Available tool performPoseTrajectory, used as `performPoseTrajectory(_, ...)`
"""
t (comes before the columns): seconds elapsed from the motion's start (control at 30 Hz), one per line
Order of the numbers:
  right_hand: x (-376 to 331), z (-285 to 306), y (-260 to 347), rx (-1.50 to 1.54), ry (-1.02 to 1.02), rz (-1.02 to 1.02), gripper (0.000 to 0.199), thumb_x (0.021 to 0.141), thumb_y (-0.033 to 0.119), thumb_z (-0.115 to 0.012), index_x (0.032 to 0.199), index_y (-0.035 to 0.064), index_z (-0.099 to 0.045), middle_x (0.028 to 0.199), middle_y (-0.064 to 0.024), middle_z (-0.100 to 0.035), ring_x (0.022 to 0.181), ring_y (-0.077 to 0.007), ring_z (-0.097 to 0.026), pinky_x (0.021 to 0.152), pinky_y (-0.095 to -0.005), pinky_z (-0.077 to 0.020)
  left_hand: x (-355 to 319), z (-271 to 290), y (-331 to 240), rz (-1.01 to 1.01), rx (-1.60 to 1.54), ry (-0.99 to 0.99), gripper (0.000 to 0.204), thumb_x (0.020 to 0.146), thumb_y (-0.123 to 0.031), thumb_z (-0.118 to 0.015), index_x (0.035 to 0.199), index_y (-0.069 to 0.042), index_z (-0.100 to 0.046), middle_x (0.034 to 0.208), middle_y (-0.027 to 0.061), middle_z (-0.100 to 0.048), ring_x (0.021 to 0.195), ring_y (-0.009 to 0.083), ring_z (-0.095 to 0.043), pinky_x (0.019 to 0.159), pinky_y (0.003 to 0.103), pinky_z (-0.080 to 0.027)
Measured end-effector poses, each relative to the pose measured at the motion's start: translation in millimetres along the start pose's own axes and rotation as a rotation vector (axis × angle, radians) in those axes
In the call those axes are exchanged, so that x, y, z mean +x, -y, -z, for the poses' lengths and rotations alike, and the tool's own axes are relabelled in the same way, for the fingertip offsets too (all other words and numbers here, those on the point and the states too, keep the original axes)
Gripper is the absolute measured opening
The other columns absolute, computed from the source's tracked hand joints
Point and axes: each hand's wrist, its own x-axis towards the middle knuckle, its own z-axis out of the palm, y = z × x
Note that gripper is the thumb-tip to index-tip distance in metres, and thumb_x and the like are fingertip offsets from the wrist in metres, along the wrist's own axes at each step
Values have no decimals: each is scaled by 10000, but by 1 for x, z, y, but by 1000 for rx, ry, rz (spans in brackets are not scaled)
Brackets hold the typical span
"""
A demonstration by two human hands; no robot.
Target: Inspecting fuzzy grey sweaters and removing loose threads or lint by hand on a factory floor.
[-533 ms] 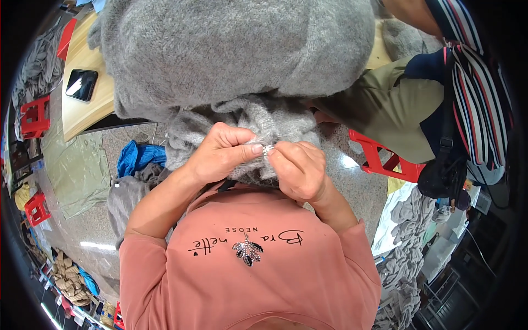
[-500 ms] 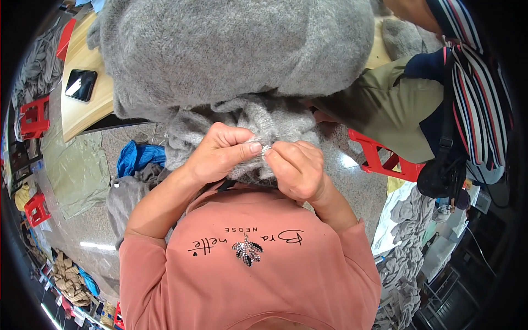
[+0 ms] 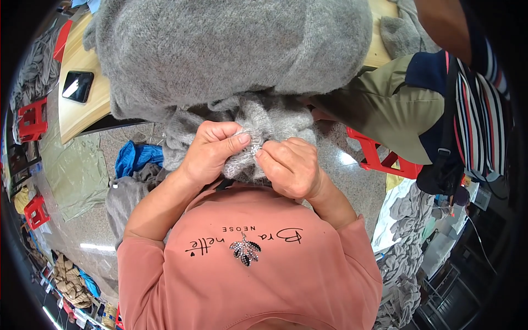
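A grey fuzzy knit garment (image 3: 275, 124) hangs down between the table and my body, bunched up around both hands. My left hand (image 3: 213, 151) is closed, its thumb pressing a fold of the knit against the fingers. Close by, my right hand (image 3: 290, 166) pinches the knit beside a small sparkling button-like ornament (image 3: 256, 149) that sits between the two hands. The ornament's right edge lies at my right fingertips. Whether a needle or thread is in those fingers is too small to tell.
A large pile of grey knit (image 3: 236, 49) covers most of the wooden table (image 3: 88, 113), where a black phone (image 3: 77, 86) lies at left. At right stands a person in a striped top (image 3: 478, 121), near a red stool (image 3: 379, 157). Blue cloth (image 3: 137, 157) lies at left.
My hands have drawn slightly apart and shifted a little left, so the sparkling ornament shows more clearly between them. The person at right has moved their arm.
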Motion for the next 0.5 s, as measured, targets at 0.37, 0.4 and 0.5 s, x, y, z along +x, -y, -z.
performPoseTrajectory(0.37,-1,-3,-2,12,38,-76,206,560,-8,-591,763,-32,-574,713,-112,-564,482,-174,-518,398,-261,-369,-3,5,1,-60,337,19,108,829,-48,-559,748,17,-585,641,-52,-504,608,15,-383,502,205,-321)
performPoseTrajectory(0.4,-2,-3,-1,11,38,-76,206,560,-8,-591,763,-32,-574,713,-112,-564,482,-174,-518,398,-261,-369,-3,4,3,-91,424,-12,91,818,-36,-565,747,19,-579,642,-50,-501,612,18,-382,503,207,-324)
performPoseTrajectory(0.5,-3,-6,0,-3,64,-132,191,573,-27,-583,763,-21,-576,771,-130,-575,542,-198,-557,428,-278,-409,-2,2,1,-107,398,-7,43,794,-17,-582,775,21,-590,657,-45,-516,625,23,-403,514,206,-344)
